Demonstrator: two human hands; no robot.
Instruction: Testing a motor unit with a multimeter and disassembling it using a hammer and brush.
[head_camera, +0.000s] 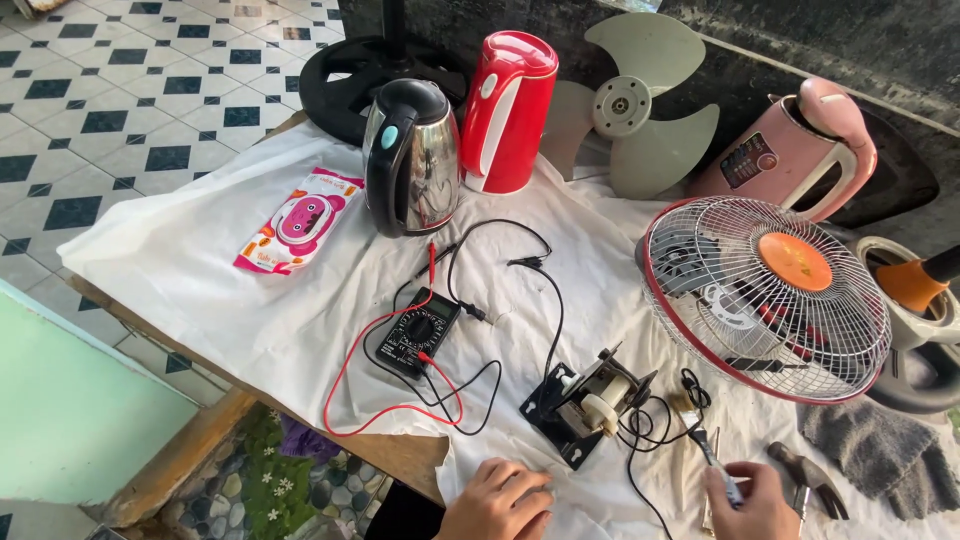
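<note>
I'm resting my left hand (497, 497) flat, fingers open, on the white cloth over the table (250, 300), just below the small fan motor (585, 402). My right hand (750, 500) is gripping a screwdriver (712, 455) nr the motor's black wires; multimeter (418, 330) is sitting to the left.

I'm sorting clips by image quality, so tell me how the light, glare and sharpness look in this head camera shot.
Head view: bright, even daylight with soft shadows on the white cloth; glare and reflections on the steel kettle; the multimeter and fan motor are sharp; the left hand and right hand are cut by the bottom edge; wide-angle bending shows at the frame edges.
</note>
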